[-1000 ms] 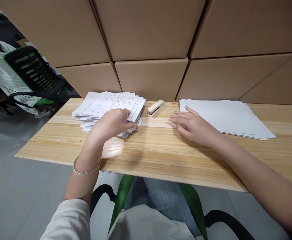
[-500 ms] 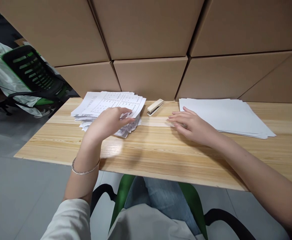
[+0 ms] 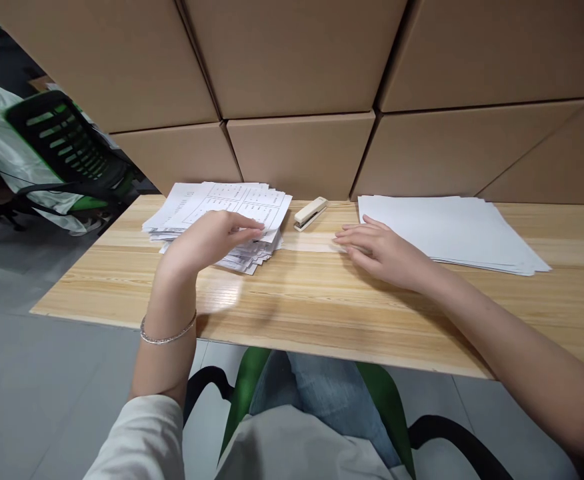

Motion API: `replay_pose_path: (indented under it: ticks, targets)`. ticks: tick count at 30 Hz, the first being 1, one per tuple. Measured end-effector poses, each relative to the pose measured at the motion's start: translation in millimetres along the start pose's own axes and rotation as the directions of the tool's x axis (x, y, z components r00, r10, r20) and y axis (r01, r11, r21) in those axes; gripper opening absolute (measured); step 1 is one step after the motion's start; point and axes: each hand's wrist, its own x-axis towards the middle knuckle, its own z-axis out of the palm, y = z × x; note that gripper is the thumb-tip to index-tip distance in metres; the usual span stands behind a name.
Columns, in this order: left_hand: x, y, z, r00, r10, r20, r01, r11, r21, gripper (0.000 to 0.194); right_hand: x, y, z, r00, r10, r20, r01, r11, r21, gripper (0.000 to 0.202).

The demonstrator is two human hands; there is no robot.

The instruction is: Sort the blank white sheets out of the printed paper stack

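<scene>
My left hand (image 3: pixel 212 237) is over the stack of printed sheets (image 3: pixel 192 200), its fingers stretched out and the thumb close to them. No sheet is lifted in it. My right hand (image 3: pixel 372 250) lies open on the wooden table (image 3: pixel 292 307), fingers a little spread, holding nothing. It is beside the left edge of the blank paper stack (image 3: pixel 437 227). Between the two stacks, near the back panel, sits a cream stapler (image 3: pixel 311 214), touched by neither hand. The printed stack is uneven, with edges sticking out at the front.
Tan panels (image 3: pixel 302 153) stand along the table's back edge. At the far left is a black and green chair (image 3: pixel 62 133) with a person in white clothing beside it. The table's front edge runs just above my lap and my green chair (image 3: pixel 382 400).
My left hand has shifted slightly left and up over the printed sheets, and the gap between its thumb and fingers has narrowed. My right hand has barely moved.
</scene>
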Motion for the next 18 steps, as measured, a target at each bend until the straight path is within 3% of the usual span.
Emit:
replay_pose_path:
  ticks: [8, 13, 18]
  targets:
    - [1.4, 0.1, 8.0, 0.986, 0.031, -0.161, -0.042, 0.997, -0.071, 0.025, 0.9, -1.9, 0.3, 1.000, 0.000, 0.005, 0.000, 1.000, 0.017, 0.035]
    - [6.0, 8.9, 15.8, 0.951, -0.005, -0.308, -0.057, 0.980, -0.191, 0.019, 0.9, -2.5, 0.5, 1.000, 0.003, -0.003, -0.003, 0.998, 0.065, 0.033]
    - [8.2, 11.1, 17.7, 0.884, -0.008, -0.467, -0.238, 0.852, -0.466, 0.052, 1.8, -3.2, -1.8, 0.998, 0.042, -0.038, -0.035, 0.985, 0.171, 0.030]
